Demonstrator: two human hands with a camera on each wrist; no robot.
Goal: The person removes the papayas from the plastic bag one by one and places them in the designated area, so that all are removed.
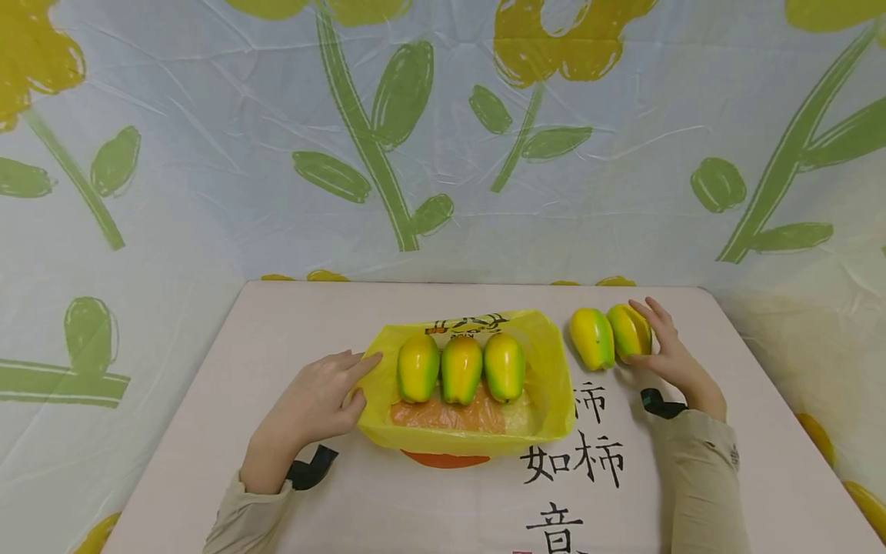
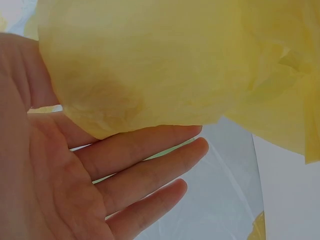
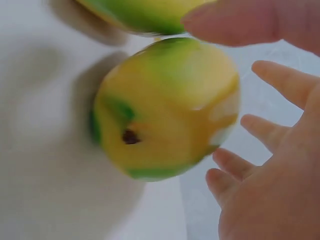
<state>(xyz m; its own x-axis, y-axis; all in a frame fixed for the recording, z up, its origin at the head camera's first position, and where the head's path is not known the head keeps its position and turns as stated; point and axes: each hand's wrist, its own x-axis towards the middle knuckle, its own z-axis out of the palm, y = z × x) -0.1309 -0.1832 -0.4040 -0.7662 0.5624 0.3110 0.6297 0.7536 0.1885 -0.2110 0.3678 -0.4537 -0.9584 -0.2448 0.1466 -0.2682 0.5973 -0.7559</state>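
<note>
A yellow plastic bag (image 1: 554,385) lies on the table with its mouth spread wide. Three glossy yellow-green papayas sit side by side in it, one the middle papaya (image 1: 461,371). At the bag's left rim is my left hand (image 1: 314,400), index finger over the edge and thumb against the film. Its other fingers stretch out straight in the left wrist view, while the bag (image 2: 150,65) hides the index fingertip. To the bag's right, my right hand (image 1: 671,354) spreads thumb and fingers around the outer papaya (image 1: 630,332); firm contact is not visible. Another papaya (image 1: 592,338) lies beside it.
The pale table (image 1: 277,323) bears black brush characters (image 1: 598,458) right of and below the bag. Behind it hangs a cloth backdrop (image 1: 242,192) with yellow flowers and green leaves. Black straps (image 1: 311,468) sit at both wrists.
</note>
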